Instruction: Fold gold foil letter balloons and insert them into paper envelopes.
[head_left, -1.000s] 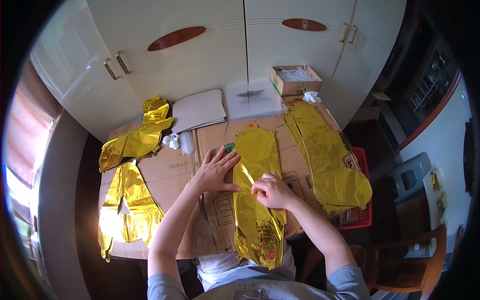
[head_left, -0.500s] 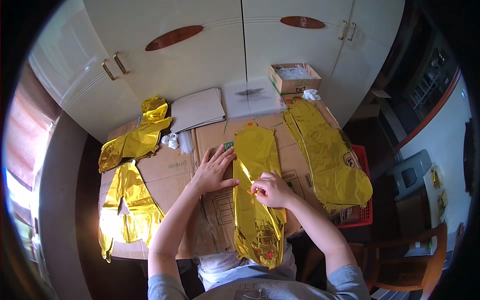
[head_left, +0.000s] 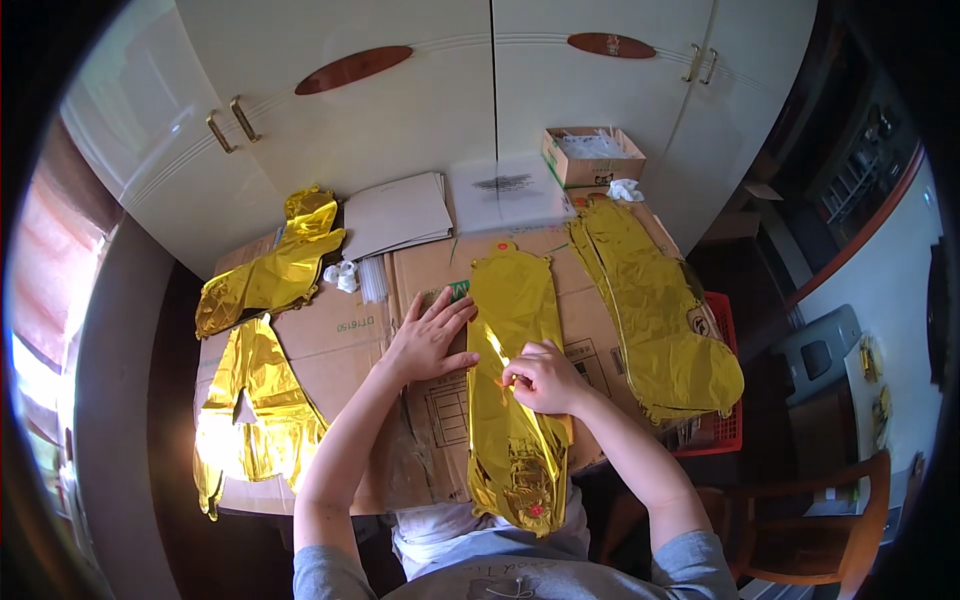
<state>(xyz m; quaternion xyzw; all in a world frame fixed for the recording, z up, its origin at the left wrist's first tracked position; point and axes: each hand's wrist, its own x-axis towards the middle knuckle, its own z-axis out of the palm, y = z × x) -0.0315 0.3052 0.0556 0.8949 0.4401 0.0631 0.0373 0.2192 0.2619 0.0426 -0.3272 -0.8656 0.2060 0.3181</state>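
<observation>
A flat, uninflated gold foil balloon (head_left: 513, 300) lies lengthwise in front of me, its near end over the table edge. It has a red spot at each end. My left hand (head_left: 432, 338) lies open, fingers spread on the cardboard, fingertips and thumb at the balloon's left edge. Over the balloon's middle, my right hand (head_left: 545, 380) is closed in a pinch. A small orange patch shows at its fingertips; whether that is an object or a reflection in the foil I cannot tell. Shiny creases run through the foil around this hand.
Cardboard (head_left: 345, 350) covers the table. Stacked gold foil balloons (head_left: 660, 320) lie right, above a red basket (head_left: 728, 425); more foil pieces (head_left: 265, 385) lie left. Behind are grey sheets (head_left: 398, 212), clear strips (head_left: 373, 280), crumpled white tissue (head_left: 342, 276) and an open box (head_left: 592, 172). A wooden chair (head_left: 870, 510) stands right.
The whole view has shifted very slightly. Both hands keep their places at the balloon, and the balloon lies as before.
</observation>
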